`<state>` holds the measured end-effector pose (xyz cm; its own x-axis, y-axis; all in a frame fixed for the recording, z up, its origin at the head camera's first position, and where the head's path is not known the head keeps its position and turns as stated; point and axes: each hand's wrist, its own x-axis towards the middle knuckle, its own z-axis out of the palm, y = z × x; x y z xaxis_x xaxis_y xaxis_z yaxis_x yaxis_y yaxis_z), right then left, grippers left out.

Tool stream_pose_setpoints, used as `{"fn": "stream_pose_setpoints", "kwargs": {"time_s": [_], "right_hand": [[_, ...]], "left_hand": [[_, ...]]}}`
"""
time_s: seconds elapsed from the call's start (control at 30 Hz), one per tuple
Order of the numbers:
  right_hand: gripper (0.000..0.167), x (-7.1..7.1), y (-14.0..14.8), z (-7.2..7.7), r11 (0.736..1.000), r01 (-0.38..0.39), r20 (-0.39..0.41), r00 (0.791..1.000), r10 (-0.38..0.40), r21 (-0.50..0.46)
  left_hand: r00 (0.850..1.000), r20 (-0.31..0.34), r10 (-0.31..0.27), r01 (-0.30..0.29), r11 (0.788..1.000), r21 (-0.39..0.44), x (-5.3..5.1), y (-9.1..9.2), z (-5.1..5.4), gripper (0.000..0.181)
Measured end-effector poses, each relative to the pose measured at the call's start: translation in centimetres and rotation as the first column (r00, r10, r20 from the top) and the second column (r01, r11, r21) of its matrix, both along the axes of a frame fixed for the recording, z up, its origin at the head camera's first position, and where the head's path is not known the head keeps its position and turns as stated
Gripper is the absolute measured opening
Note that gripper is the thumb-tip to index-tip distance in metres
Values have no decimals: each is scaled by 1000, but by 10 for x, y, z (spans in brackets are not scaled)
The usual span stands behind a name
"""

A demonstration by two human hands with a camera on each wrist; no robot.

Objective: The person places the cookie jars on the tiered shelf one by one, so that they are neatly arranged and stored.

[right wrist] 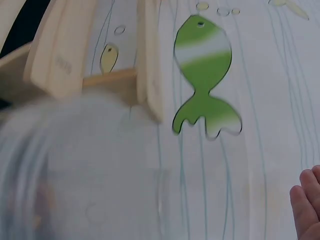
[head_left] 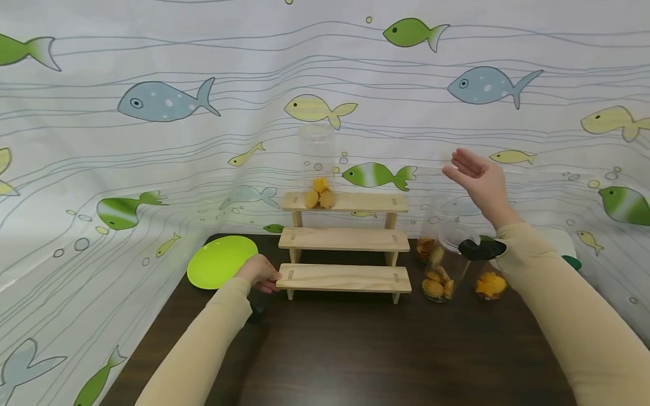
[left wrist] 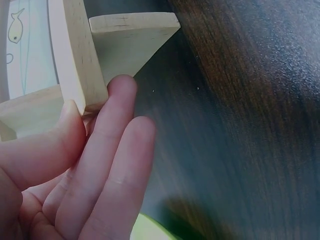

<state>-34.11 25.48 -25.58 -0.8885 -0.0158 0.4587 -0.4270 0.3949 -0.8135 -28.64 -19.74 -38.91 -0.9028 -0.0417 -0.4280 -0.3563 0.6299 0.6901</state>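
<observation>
The left hand (head_left: pixel 260 273) pinches the left end of the lowest step of a three-tier wooden stand (head_left: pixel 350 277), thumb on top and fingers beneath; the left wrist view shows the same grip on the board's corner (left wrist: pixel 75 60). Raised in the air to the right of the stand, above the clear jars, is the right hand (head_left: pixel 477 177), empty, fingers extended. A tall clear jar (head_left: pixel 317 152) with several orange-yellow pieces at its bottom stands on the top step, toward its left. Only fingertips of the right hand (right wrist: pixel 307 205) show in the right wrist view.
Right of the stand are several clear jars, one (head_left: pixel 452 254) with tan pieces, another with orange pieces (head_left: pixel 490 285). A lime-green plate (head_left: pixel 220 262) lies at the left. Fish-patterned cloth (head_left: pixel 244 56) hangs behind the dark table (head_left: pixel 355 349). A white object (head_left: pixel 556 242) sits at the right.
</observation>
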Motion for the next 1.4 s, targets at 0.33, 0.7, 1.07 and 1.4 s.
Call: {"fn": "stream_pose_setpoints", "kwargs": {"time_s": [0.33,0.7,1.07,1.4], "right_hand": [[67,6,44,-31,975,54,111,991,-79,217],[70,-6,67,-69,964,-46,240,971,-18,261],[79,-16,64,-88,955,-103,295,955,17,277],[84,-20,59,-98,961,-125,341,939,35,246]], "left_hand": [[1000,-2,3,-3,1000,-13,4,0,2,22],[1000,4,5,-5,1000,-21,0,2,-1,21],[1000,14,-3,3,1000,-26,3,1,3,23],[1000,20,-9,9,1000,-28,2,1,3,24]]}}
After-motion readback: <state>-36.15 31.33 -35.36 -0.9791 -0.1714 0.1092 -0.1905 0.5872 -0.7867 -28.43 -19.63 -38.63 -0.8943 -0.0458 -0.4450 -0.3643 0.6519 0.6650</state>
